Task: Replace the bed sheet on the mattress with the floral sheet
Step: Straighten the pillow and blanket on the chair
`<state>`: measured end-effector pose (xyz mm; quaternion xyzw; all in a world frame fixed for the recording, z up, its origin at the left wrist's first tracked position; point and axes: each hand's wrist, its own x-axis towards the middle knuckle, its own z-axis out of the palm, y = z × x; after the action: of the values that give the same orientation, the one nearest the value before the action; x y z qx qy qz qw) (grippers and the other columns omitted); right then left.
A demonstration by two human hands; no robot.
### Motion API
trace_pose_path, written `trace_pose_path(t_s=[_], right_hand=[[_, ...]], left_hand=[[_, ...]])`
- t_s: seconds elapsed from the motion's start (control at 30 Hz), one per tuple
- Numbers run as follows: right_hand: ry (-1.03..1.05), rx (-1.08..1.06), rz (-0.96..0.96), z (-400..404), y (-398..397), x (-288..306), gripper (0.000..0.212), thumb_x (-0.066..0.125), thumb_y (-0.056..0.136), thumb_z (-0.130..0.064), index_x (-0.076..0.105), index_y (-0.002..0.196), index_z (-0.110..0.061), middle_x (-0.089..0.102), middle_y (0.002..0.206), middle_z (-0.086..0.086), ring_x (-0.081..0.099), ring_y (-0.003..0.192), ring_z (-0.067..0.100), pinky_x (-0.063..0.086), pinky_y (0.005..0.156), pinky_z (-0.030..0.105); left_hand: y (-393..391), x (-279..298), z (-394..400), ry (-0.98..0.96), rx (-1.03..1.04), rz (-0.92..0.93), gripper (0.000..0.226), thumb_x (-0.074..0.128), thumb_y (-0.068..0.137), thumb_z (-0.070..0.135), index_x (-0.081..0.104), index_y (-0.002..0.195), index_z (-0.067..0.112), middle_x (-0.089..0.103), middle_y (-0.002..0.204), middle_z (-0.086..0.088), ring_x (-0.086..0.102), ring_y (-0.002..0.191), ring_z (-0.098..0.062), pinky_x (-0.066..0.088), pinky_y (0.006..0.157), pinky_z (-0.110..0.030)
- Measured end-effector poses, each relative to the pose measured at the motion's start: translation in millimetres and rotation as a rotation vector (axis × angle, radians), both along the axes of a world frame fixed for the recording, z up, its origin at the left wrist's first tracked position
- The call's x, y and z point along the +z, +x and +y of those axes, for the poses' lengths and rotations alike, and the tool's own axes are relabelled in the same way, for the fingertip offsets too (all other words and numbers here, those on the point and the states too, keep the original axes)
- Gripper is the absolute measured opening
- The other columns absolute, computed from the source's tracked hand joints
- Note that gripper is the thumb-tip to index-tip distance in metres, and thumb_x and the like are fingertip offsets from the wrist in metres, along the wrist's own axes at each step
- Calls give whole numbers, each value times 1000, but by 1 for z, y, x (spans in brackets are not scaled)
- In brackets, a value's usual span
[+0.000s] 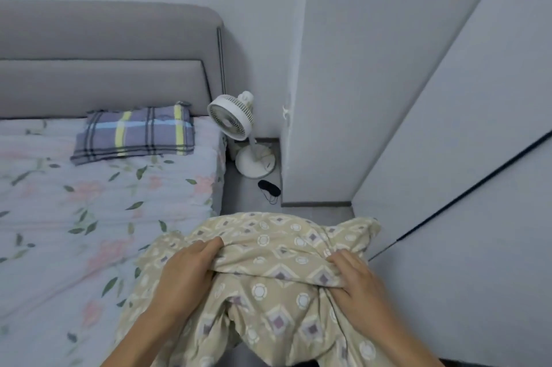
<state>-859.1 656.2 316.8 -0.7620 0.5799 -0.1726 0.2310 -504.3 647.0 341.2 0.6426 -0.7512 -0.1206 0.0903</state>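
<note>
A pale floral sheet (pixel 89 211) with pink flowers and green leaves is spread over the mattress on the left. At the lower middle I hold a bunched beige sheet (pixel 268 253) printed with diamonds and circles, beside the bed's right edge. My left hand (pixel 186 271) grips a fold at the bundle's left side. On the bundle's right side, my right hand (pixel 355 277) grips another fold. The lower part of the bundle hangs down between my forearms.
A plaid pillow (pixel 134 133) lies at the head of the bed against the grey headboard (pixel 104 68). A white standing fan (pixel 236 121) and a black eye mask (pixel 268 186) are on the floor in the narrow gap by the wall (pixel 328 98).
</note>
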Motion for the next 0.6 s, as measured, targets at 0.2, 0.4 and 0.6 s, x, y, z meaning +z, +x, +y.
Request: trace_pose_path(t_s=[0.2, 0.4, 0.6], right_hand=[[7, 253, -9, -173, 71, -11, 24, 59, 86, -30, 53, 110, -30, 47, 105, -17, 51, 100, 8, 45, 77, 30], [-34, 544, 9, -318, 185, 6, 37, 51, 79, -27, 54, 115, -27, 49, 109, -11, 53, 105, 15, 49, 84, 36], [-73, 754, 15, -414, 323, 5, 37, 59, 75, -18, 54, 110, -28, 46, 105, -12, 52, 100, 17, 47, 75, 37]], left_hand=[[62, -2, -86, 54, 236, -43, 24, 48, 76, 25, 50, 99, 29, 61, 83, 3, 60, 72, -25, 49, 55, -38], [133, 18, -124, 67, 547, -2, 22, 46, 76, 24, 41, 95, 34, 57, 81, 9, 56, 71, -21, 48, 57, -37], [221, 9, -156, 1, 747, 54, 21, 44, 81, 26, 41, 95, 40, 55, 83, 15, 53, 72, -16, 41, 57, -32]])
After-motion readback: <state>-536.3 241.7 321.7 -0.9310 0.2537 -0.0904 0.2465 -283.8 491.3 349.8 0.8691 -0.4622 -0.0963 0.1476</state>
